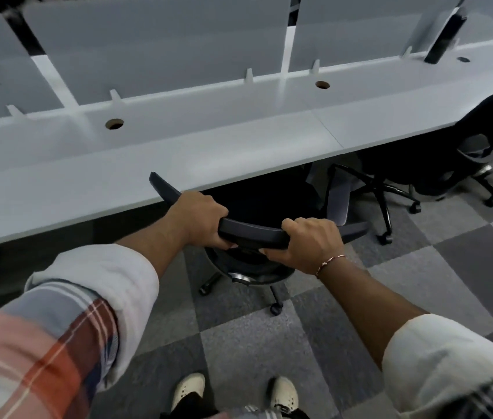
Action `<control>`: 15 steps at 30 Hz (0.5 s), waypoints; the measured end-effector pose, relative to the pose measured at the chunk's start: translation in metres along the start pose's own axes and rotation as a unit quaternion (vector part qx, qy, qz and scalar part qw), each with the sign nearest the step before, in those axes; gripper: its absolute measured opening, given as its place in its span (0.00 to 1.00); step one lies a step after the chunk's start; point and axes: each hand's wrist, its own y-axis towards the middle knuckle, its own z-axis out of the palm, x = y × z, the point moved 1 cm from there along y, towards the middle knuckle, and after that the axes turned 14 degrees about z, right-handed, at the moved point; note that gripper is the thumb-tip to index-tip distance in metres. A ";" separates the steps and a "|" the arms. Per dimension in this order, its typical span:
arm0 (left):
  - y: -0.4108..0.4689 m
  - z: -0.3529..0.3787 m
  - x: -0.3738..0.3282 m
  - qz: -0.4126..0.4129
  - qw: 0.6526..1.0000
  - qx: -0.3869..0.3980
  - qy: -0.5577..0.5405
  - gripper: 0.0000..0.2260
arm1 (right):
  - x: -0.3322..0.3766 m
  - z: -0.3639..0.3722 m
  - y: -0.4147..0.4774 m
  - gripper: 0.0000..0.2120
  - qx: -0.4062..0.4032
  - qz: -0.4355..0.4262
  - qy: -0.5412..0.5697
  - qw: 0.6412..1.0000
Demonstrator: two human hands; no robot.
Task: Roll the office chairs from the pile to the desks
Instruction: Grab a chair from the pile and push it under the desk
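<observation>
Both hands, left [199, 220] and right [311, 244], gripped the top edge of a black chair [251, 231] tucked partly under the white desk [148, 164]. Another chair [456, 164] stood at the right, on checkered carpet [420, 282].

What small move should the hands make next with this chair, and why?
Probably let go of it: the left hand and right hand grip the backrest top of the office chair, whose seat already seems tucked under the desk, like the second chair on the right.
</observation>
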 end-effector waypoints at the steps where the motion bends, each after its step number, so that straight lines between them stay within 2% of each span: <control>1: -0.001 0.000 -0.004 -0.007 1.000 0.002 0.002 0.27 | -0.001 0.000 -0.002 0.29 0.002 -0.005 0.000 1.000; 10: -0.019 -0.010 -0.092 -0.098 0.995 0.003 -0.002 0.27 | -0.044 -0.024 -0.034 0.30 0.095 -0.071 -0.017 0.993; 15: -0.041 -0.012 -0.134 -0.128 0.992 0.005 -0.013 0.27 | -0.048 -0.035 -0.058 0.31 0.099 -0.107 -0.028 0.989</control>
